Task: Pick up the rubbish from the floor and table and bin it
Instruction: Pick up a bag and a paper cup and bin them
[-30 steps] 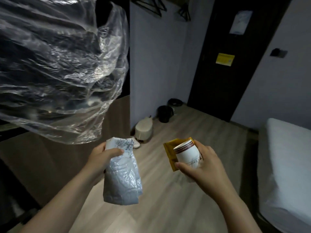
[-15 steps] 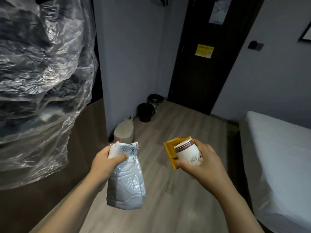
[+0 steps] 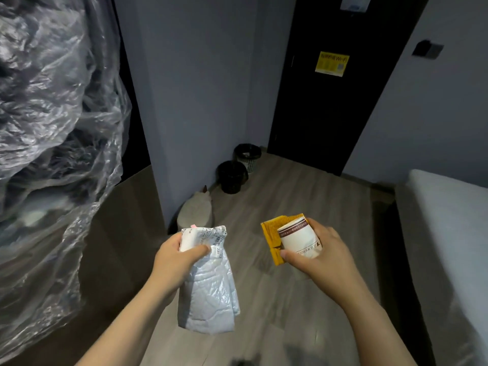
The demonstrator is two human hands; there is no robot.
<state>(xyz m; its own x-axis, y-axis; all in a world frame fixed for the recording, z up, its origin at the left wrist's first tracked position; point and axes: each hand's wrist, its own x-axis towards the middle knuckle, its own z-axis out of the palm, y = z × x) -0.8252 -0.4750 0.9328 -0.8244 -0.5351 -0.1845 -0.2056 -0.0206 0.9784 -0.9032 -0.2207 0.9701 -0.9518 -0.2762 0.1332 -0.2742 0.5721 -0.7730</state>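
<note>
Nearest the camera, the left hand has its grip closed on the top of a white padded mailer. The thumb is pressed across the printed label and the rest of the bag hangs down.

Level with it, the right hand has its grip closed around a paper cup with a brown band. A yellow packet is clamped against the cup's far side, and the thumb lies along the cup's lower edge.

Both handfuls are held in the air above the wooden floor, well short of the black bin and on the camera's side of it.

A beige domed object sits on the floor just in front of the bin, against the wall corner. A white perforated basket with a dark liner stands just behind the bin.

A white bed lies well to the bin's right. Crumpled clear plastic sheeting hangs well to its left. Beyond the bin is a dark door carrying a yellow Wi-Fi notice.
</note>
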